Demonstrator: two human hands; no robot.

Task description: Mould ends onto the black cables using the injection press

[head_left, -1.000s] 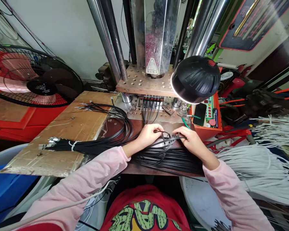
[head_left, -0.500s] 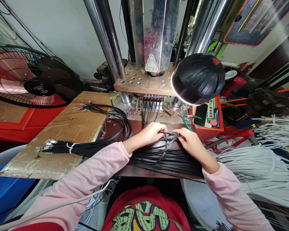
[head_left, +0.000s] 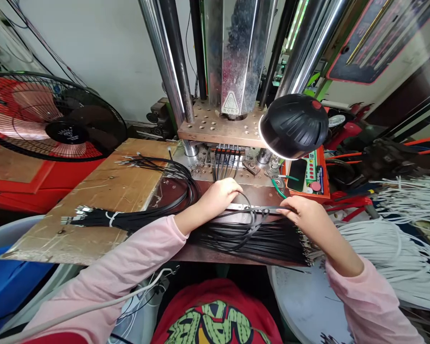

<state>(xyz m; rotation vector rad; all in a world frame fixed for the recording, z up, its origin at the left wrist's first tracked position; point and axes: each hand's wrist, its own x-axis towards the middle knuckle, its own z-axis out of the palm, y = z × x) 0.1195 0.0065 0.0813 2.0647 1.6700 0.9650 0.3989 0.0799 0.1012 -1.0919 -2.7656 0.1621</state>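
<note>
My left hand (head_left: 219,197) is closed with its fingertips pinched on a black cable in front of the press. My right hand (head_left: 304,212), farther right, pinches black flat cables (head_left: 251,210) that stretch back toward the left hand. A looped stretch of cable hangs between the two hands. Below them lies a bundle of loose black cables (head_left: 272,246) with metal ends at its right side. Behind my left hand, several cables (head_left: 226,165) run upright into the die under the press plate (head_left: 218,130). How many strands each hand holds cannot be made out.
A tied bundle of black cables (head_left: 129,220) rests on the cardboard-covered board (head_left: 93,184). A black lamp (head_left: 295,125) hangs at the press's right, above an orange control box (head_left: 325,174). A fan (head_left: 68,131) stands left. White cables (head_left: 390,248) are piled right.
My right hand has moved right, away from my left hand, drawing the black cables out straighter between them. My left hand has shifted slightly left. The view has tilted a little.
</note>
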